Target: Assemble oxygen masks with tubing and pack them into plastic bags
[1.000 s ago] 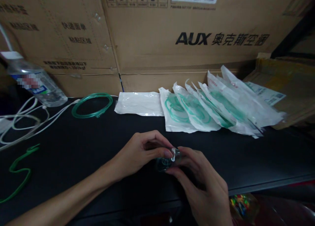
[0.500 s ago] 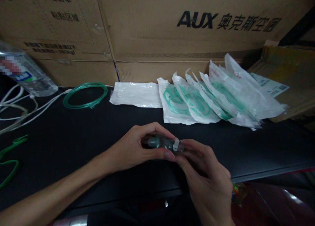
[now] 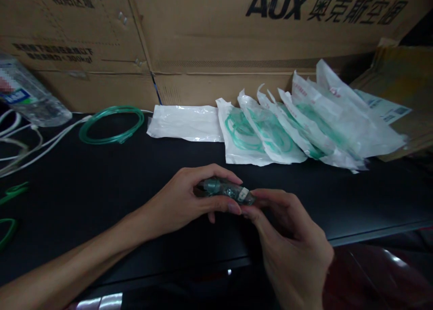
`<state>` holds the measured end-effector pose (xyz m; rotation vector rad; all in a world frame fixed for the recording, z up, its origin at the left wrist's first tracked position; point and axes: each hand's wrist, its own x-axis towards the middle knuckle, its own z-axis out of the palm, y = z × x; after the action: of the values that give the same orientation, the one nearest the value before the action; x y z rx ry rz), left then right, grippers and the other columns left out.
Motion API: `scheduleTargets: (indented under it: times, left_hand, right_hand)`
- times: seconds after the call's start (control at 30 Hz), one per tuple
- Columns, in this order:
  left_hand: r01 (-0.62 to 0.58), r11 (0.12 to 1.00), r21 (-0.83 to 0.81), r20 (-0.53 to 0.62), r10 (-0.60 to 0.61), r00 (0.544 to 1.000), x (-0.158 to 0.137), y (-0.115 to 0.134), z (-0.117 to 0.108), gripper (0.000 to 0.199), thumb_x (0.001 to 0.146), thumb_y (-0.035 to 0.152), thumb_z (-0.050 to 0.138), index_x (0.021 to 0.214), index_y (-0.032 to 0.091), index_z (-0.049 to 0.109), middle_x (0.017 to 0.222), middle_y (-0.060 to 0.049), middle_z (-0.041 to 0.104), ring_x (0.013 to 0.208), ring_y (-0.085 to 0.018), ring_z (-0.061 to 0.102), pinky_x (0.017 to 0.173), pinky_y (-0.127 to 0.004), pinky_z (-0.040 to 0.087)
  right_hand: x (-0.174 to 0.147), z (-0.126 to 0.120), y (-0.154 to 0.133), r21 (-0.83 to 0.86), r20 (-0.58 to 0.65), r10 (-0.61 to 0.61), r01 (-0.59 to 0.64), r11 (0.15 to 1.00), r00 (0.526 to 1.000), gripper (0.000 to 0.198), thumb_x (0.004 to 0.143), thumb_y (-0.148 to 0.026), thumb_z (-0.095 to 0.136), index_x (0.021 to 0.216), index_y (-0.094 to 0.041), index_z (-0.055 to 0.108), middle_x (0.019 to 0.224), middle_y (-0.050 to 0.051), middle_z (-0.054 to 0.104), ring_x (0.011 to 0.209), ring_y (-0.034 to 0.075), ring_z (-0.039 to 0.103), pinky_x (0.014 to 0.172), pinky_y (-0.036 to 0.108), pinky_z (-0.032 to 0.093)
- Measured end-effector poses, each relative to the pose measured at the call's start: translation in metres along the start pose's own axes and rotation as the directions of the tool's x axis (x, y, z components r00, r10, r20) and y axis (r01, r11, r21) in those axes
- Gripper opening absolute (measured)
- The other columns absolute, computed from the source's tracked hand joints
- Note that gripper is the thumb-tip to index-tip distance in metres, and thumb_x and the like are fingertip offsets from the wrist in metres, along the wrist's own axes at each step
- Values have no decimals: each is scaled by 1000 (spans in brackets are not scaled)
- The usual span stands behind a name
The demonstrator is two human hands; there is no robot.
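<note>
Between my hands is a small see-through greenish oxygen mask (image 3: 228, 191) with a green tube connector at its left end and a pale metal nose strip near its right end. My left hand (image 3: 192, 195) wraps around it, thumb on the near side and fingers along the far side. At the right end, my right hand (image 3: 287, 233) pinches the rim between thumb and fingertips. The fingers hide much of the mask. Both hands are held over the front part of the black table (image 3: 162, 251).
Behind lie a coil of green tubing (image 3: 111, 125), a flat white packet (image 3: 186, 123) and several clear-fronted packets (image 3: 270, 129) with green tubing inside. A plastic bottle (image 3: 37, 93), white cables (image 3: 50, 143) and a green strap (image 3: 13, 190) are at left. Cardboard boxes (image 3: 203, 35) stand along the back.
The mask has turned a little in my hands, its right end and metal strip now slanting down. Both hands keep hold of it. The whole view has shifted slightly.
</note>
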<state>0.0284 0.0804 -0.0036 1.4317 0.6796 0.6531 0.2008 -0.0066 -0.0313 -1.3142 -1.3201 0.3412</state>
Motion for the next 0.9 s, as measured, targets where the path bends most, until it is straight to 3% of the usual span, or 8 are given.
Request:
scheduleTargets:
  times: [0.2, 0.43, 0.63, 0.77, 0.9]
  left_hand:
    - [-48, 994, 93, 9, 47, 999, -1, 1, 1, 23, 90, 30, 78, 109, 24, 69, 88, 6, 70, 65, -6, 58, 56, -15, 47]
    - [-107, 982, 155, 39, 102, 994, -2, 2, 1, 20, 96, 32, 71, 113, 25, 63, 106, 3, 73, 95, -10, 66, 82, -21, 48]
    - [-168, 961, 218, -17, 175, 984, -2, -2, 1, 24, 96, 33, 72, 117, 27, 62, 109, 3, 69, 100, -13, 65, 87, -24, 50]
    - [-232, 929, 290, -52, 257, 965, -3, -2, -1, 28, 94, 29, 75, 119, 26, 63, 113, 0, 67, 103, -15, 66, 90, -26, 51]
    - [-381, 812, 442, 20, 416, 909, -4, -1, -3, 30, 92, 20, 75, 121, 26, 69, 116, -3, 66, 109, -17, 64, 96, -28, 51]
  right_hand:
    - [-2, 4, -4, -47, -61, -39, 37, 998, 997, 19, 86, -11, 77, 91, -28, 71, 79, -9, 74, 68, 9, 70, 65, 19, 55]
    - [-3, 3, -7, -86, -59, -105, 100, 991, 993, 20, 88, -8, 73, 93, -27, 70, 78, -9, 72, 65, 9, 66, 61, 19, 52]
    - [-1, 2, -5, 47, -21, 35, -34, 998, 999, 24, 89, -12, 74, 105, -30, 68, 98, -2, 69, 83, 15, 69, 73, 27, 55]
    - [4, 2, -10, 87, -30, 83, -80, 993, 996, 21, 88, -13, 73, 101, -29, 71, 93, -2, 71, 78, 14, 69, 70, 25, 56]
    - [12, -2, -14, 250, 56, 246, -252, 935, 968, 5, 88, -21, 74, 90, -26, 75, 77, -3, 75, 67, 11, 71, 62, 17, 57]
